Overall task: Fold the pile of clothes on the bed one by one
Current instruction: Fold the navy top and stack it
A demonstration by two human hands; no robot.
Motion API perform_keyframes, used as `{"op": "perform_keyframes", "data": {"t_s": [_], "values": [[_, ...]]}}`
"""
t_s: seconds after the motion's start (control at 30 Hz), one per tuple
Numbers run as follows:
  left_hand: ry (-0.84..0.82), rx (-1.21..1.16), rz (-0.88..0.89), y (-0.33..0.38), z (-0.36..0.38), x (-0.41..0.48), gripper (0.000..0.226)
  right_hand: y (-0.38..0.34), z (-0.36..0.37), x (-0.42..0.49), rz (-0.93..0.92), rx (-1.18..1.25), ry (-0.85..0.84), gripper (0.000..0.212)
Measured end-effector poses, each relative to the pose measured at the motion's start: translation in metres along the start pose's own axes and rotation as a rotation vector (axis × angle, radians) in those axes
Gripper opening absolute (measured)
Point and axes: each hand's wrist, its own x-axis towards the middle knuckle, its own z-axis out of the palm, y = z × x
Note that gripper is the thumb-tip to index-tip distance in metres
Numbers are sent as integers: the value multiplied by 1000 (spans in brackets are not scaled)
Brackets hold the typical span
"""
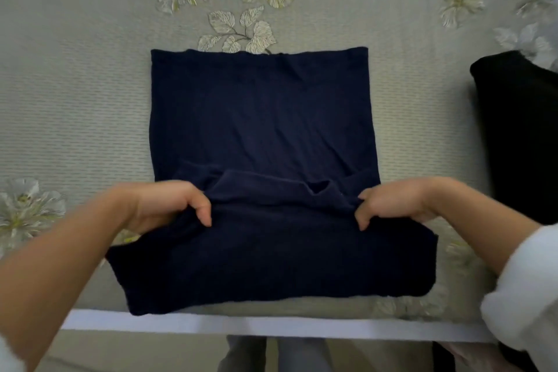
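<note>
Navy garment (262,118) flat on bed (75,100), near edge. Left hand (169,205) and right hand (392,202) (well apart) pinch raised fold. Black garment (519,136) far right.

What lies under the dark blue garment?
The flowered bedspread shows around the dark blue garment, so it lies on that. Anything else beneath is covered by the cloth.

Navy garment (262,118) of matt, soft knit cloth, bedspread (75,93) of ribbed woven fabric with faintly glossy embroidered flowers, black garment (519,136) matt cloth
</note>
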Motion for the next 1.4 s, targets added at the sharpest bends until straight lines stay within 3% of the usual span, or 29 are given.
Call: {"op": "perform_keyframes", "data": {"t_s": [0.23, 0.33, 0.43, 0.5, 0.63, 0.77, 0.83, 0.9, 0.97, 1.03, 1.17, 1.27, 1.4], "values": [[241, 1, 132, 106, -61, -40, 43, -94, -98, -12, -93, -76, 144, 32], [382, -56, 325, 138, -82, -36, 36, -124, -132, 2, -194, -54, 255, 32], [840, -51, 630, 147, -102, -4, 22, -130, -150, 37, -425, -139, 696, 27], [1069, 22, 686, 132, -105, 20, 29, -121, -148, 58, -496, -174, 897, 23], [1095, 251, 524, 90, -102, 58, 54, -101, -140, 78, -534, -120, 895, 23], [1285, 497, 426, 89, -92, 71, 47, -103, -134, 82, -550, -279, 882, 25], [1309, 470, 484, 94, -90, 72, 34, -105, -130, 82, -591, -328, 877, 16], [1351, 416, 659, 98, -93, 65, 24, -106, -131, 80, -676, -275, 889, 11], [1421, 385, 851, 101, -99, 52, 18, -109, -136, 75, -752, -200, 944, 10], [1495, 370, 928, 106, -107, 40, 18, -115, -144, 70, -799, -119, 1024, 14], [1512, 347, 749, 118, -119, 45, 30, -127, -146, 78, -772, -45, 1085, 9], [1438, 291, 500, 113, -105, 65, 58, -122, -132, 95, -578, -210, 1090, 32], [1520, 332, 559, 77, -73, 84, 62, -95, -108, 96, -653, -180, 1264, 42]]}}
